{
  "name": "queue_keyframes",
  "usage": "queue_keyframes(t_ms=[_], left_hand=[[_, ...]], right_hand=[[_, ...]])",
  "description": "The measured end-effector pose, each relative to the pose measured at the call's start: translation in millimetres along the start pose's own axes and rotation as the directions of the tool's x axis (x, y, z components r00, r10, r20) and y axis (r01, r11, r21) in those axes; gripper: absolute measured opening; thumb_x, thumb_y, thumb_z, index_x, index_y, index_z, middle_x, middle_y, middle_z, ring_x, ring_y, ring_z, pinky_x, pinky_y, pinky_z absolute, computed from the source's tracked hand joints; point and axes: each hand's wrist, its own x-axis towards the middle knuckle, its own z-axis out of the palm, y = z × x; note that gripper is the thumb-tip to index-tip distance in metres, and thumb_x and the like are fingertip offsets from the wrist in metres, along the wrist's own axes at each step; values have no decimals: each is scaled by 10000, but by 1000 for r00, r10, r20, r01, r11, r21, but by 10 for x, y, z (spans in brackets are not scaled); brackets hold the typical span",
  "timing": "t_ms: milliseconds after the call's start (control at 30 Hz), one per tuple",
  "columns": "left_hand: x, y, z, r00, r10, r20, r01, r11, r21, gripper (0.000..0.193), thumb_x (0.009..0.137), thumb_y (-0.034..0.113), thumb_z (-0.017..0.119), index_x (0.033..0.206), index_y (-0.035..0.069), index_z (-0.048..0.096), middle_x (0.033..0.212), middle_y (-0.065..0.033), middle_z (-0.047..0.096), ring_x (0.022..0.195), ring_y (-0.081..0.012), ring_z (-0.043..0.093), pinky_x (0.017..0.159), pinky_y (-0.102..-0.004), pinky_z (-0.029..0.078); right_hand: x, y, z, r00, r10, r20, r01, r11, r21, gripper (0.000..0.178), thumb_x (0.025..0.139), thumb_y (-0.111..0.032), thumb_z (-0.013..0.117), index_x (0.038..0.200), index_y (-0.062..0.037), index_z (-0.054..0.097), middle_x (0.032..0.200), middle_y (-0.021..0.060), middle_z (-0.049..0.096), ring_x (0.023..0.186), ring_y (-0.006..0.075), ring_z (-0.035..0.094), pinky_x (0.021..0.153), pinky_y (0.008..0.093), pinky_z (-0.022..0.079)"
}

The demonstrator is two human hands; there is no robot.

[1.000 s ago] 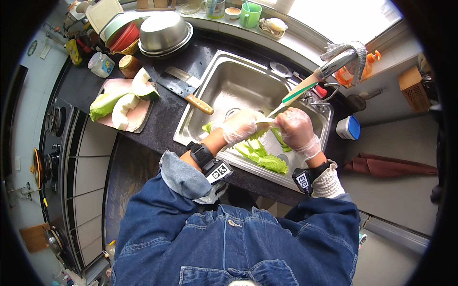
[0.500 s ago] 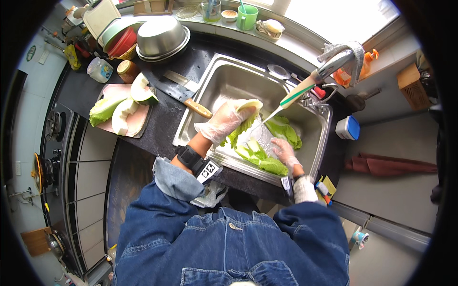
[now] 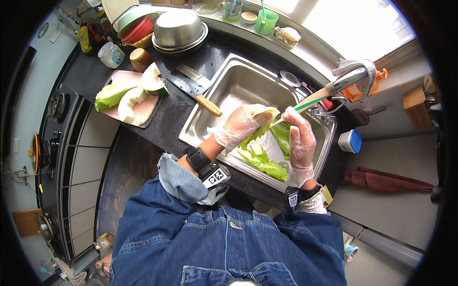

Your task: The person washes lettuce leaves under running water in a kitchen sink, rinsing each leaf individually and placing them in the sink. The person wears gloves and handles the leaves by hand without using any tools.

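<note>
A person in a denim jacket stands at a steel sink [image 3: 238, 86], both hands in thin clear gloves. The left hand [image 3: 237, 127] closes its grip on a long cabbage leaf [image 3: 260, 125]: pale, thick rib at the top, crinkled green blade below. The leaf's long axis runs on a slant, its white stem end pointing up and to the right past the fingertips and its green end trailing down under the palm toward the person. The right hand [image 3: 300, 143] stands just right of that grip, fingers loosely spread and upright, its fingertips at a second green leaf [image 3: 283, 138]; whether it truly clasps that leaf cannot be told. Below and between both hands, more loose leaves [image 3: 267, 164] lie wet on the sink floor. Just beyond the right fingertips a curved metal tap [image 3: 350, 78] reaches over the basin. Farther left of the grip, on the dark tabletop [image 3: 167, 114], a wooden-handled cleaver [image 3: 195, 90] lies beside a pink cutting board [image 3: 138, 107] bearing cut cabbage wedges [image 3: 129, 93]. Beyond sits an upturned steel bowl [image 3: 180, 29].
</note>
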Motion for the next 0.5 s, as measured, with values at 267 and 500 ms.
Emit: queue_keyframes(t_ms=[267, 500], left_hand=[[2, -67, 60, 988, -80, 130, 90, 993, -70, 416, 839, 465, 516, 895, 71, 636, 636, -35, 548, 610, -116, 508, 583, -285, 418], [29, -208, -14, 983, -26, 180, -1, 989, 149, 272, 811, 338, 577, 885, 86, 649, 700, -108, 604, 640, -190, 558, 617, -311, 439]], right_hand=[[597, -251, -27, 854, -399, 333, 506, 784, -360, 602, 826, -482, 457, 1288, -102, 387, 997, 10, 582, 672, 202, 501, 627, 312, 438], [634, -256, -94, 548, -463, 696, 810, 503, -303, 596, 725, -111, 548, 1299, -168, 394, 665, 7, 432, 611, 154, 450, 568, 279, 400]])
